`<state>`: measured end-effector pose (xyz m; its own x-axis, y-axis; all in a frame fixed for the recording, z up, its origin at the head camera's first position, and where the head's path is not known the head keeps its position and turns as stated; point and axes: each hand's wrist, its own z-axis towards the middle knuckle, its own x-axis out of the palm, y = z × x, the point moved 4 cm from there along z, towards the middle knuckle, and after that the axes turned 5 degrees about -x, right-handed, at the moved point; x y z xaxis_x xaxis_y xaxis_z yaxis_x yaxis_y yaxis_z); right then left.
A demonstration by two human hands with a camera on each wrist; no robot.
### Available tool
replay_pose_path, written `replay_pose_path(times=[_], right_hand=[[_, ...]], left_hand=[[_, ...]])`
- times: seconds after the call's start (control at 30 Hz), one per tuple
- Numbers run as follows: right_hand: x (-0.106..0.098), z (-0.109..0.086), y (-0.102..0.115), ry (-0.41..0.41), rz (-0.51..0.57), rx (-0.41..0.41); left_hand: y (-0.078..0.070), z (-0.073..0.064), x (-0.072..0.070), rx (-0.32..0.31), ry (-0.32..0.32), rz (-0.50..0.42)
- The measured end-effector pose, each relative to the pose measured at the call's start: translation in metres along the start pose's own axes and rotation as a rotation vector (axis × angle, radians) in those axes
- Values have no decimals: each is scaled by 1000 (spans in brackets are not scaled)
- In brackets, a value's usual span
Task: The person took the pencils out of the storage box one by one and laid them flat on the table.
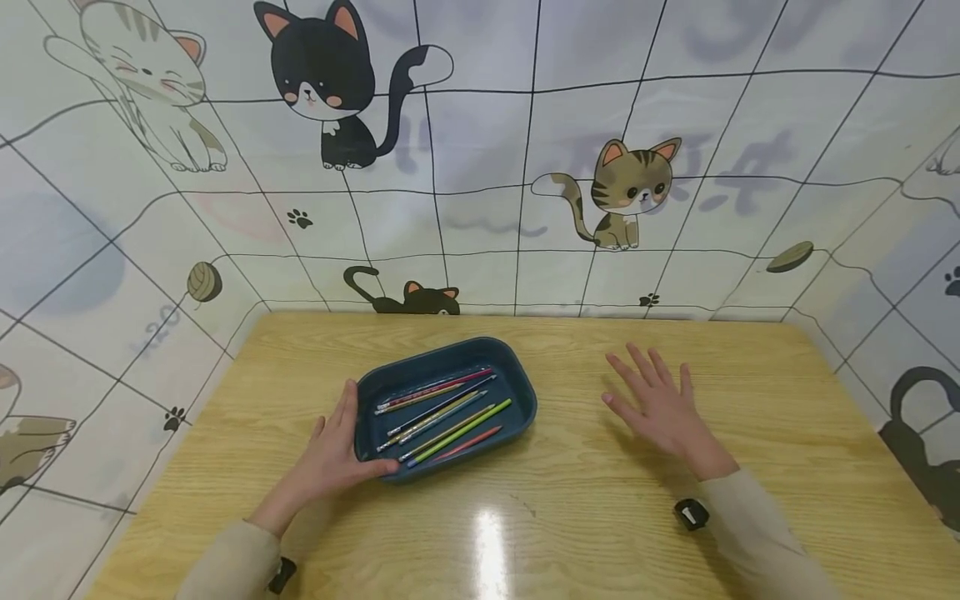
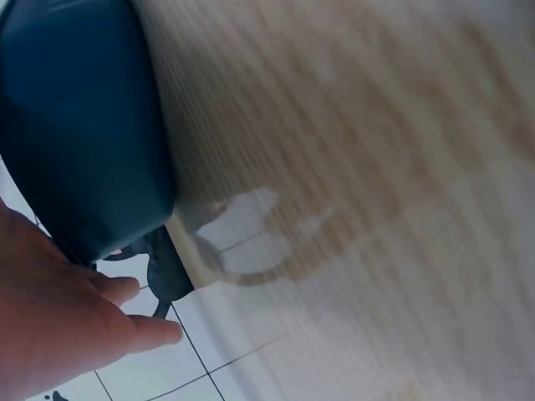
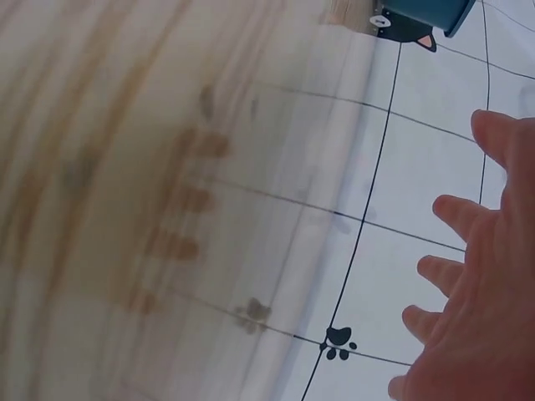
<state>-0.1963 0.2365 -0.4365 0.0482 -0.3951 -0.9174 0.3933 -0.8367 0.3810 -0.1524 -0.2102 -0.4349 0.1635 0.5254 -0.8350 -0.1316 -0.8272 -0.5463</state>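
White sheeting printed with cartoon cats (image 1: 480, 142) surrounds a pale wood-grain table (image 1: 585, 517), where a dark-blue, rounded rectangular tray (image 1: 519, 392) of slender multicoloured pencils (image 1: 465, 430) sits left of centre, near the back edge. A person's left hand (image 1: 330, 462) spreads against the tray's left end, thumb at its near rim; the right hand (image 1: 663, 412) hovers toward the table's right edge, fingers fanned, touching nothing. Steadying the tray well likely calls for light, even contact, lest loose pencils roll.

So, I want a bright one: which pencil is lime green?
The lime-green pencil with the blue left end, just beyond the coral pencil in the dark-blue tray; no other pencil there is green.
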Motion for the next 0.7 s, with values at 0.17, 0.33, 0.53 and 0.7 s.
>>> replay_pose_path(times=[0.17, 0.33, 0.53, 0.7], right_hand=[[5, 5, 5, -32, 34, -74], [13, 11, 14, -57, 120, -173], [20, 23, 42, -52, 274, -196], [22, 37, 68, -118, 320, -271]], left_hand=[[5, 12, 0, 42, 29, -65], [13, 25, -1, 56, 122, -210], [25, 36, -6, 100, 223, -336], [29, 43, -9, 140, 252, -424]])
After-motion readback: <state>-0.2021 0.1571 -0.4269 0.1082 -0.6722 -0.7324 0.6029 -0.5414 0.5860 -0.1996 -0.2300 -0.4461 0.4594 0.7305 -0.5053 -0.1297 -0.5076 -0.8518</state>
